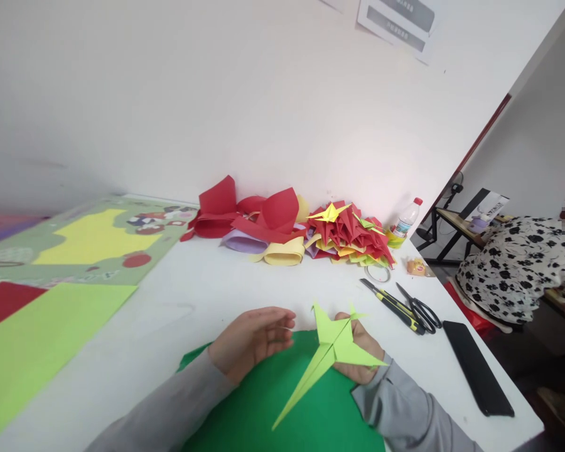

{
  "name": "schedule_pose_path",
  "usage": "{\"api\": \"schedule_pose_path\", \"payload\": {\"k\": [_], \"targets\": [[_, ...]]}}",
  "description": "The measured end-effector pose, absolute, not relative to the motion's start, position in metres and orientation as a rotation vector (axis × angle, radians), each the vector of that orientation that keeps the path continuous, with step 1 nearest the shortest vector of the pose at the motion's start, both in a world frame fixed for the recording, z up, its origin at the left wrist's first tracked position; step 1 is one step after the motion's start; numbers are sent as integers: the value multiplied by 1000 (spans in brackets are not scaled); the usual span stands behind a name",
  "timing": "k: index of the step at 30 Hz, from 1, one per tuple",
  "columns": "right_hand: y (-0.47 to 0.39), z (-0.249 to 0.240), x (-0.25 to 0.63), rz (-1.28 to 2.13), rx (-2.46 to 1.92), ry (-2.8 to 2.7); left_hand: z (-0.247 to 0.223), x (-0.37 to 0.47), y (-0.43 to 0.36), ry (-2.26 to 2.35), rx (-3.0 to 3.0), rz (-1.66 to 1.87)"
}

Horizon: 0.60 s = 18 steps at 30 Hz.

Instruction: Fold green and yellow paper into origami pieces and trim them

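Note:
A light green folded paper star (pixel 334 345) with one long point is held up over a green sheet (pixel 282 402). Behind it, my right hand (pixel 360 351) grips the star; the paper hides part of the fingers. To the left, my left hand (pixel 254 339) is raised above the green sheet with its fingers curved and apart from the thumb, holding nothing and not touching the star.
Red, purple and cream paper shapes (pixel 268 220) and a pile of folded red stars (pixel 353 235) line the wall. At right lie a cutter (pixel 395 307), scissors (pixel 421 309) and a black case (pixel 478 367). Paper sheets (pixel 51 339) cover the left; a person (pixel 518 263) sits beyond.

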State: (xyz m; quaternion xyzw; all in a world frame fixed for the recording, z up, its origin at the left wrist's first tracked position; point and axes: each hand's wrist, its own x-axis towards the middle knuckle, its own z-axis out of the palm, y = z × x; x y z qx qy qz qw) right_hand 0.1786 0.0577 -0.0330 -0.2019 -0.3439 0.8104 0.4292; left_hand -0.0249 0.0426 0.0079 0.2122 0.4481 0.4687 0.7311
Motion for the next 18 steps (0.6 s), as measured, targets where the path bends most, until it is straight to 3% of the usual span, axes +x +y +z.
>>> {"api": "schedule_pose_path", "payload": {"k": [18], "targets": [[56,-38,184,2132,-513,-1118,7,-20,35,899,634,1086]]}}
